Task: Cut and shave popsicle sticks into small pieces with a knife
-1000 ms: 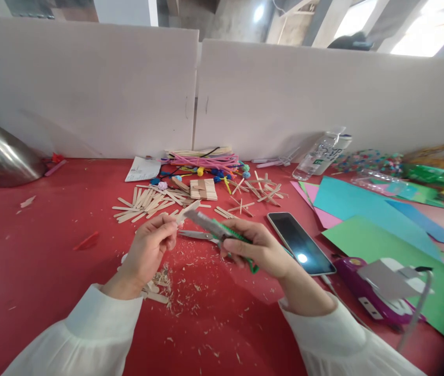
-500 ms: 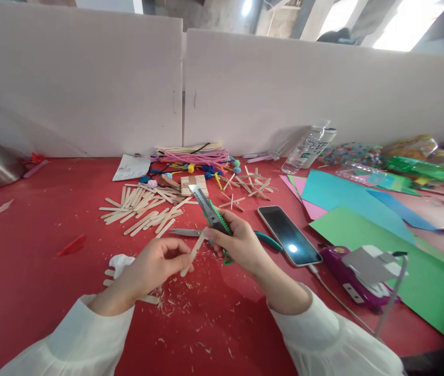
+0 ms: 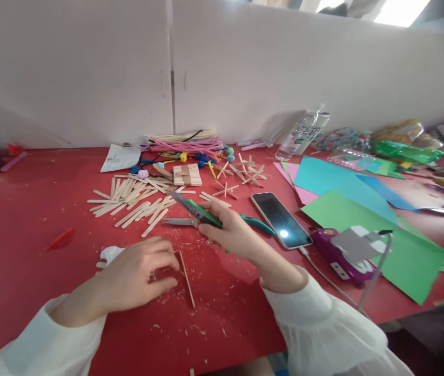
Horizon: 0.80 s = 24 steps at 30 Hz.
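My right hand (image 3: 225, 227) is closed around a box cutter (image 3: 202, 213) with a green grip, its blade pointing up and to the left. Below that knife, partly covered, are scissors (image 3: 259, 224) with teal handles. My left hand (image 3: 143, 274) holds nothing; its thumb and fingers are apart and curved. Just right of its fingertips, a thin wooden craft stick (image 3: 187, 279) shows its narrow edge, apart from the hand. Pale wood shavings (image 3: 202, 261) are scattered around it. White crumpled material (image 3: 111, 254) lies partly behind my left hand.
Loose craft sticks (image 3: 128, 201) lie in a pile beside a bundled stack of sticks (image 3: 188, 175). Star-shaped stick pieces (image 3: 226, 189) and pipe cleaners (image 3: 186, 145) sit behind. At right are a phone (image 3: 280, 219), purple power strip (image 3: 329, 256), coloured paper (image 3: 366, 235) and a bottle (image 3: 300, 133).
My left hand has let go of the craft stick and opened, and the stick now sits apart from both hands. The box cutter has tilted further left in my right hand. The view has shifted.
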### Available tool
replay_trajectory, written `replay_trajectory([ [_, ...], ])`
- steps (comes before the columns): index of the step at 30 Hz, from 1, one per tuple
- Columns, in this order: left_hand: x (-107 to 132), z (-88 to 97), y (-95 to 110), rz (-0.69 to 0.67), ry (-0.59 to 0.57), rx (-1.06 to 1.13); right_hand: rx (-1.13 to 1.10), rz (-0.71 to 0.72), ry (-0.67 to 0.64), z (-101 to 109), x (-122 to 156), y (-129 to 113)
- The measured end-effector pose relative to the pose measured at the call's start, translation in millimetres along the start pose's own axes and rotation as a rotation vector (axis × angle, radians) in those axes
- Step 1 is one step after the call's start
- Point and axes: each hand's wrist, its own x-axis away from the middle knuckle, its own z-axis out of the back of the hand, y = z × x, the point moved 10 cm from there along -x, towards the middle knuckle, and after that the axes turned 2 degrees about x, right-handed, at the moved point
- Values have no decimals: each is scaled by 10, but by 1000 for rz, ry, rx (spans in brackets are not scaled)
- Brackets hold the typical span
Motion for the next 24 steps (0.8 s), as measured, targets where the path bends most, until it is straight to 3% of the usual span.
replay_trajectory([
  [5, 170, -233, 49, -33, -166, -48, -148, -101, -30, 173, 127, 43],
  [11, 257, -491, 39, -48, -364, -133, 29, -15, -113, 308, 220, -75],
  [17, 245, -550, -109, 26, -389, -176, 386, 176, -347, 148, 441, -304],
  [24, 241, -586, -115, 21, -377, -160, 621, 193, -307, -26, 563, -421],
])
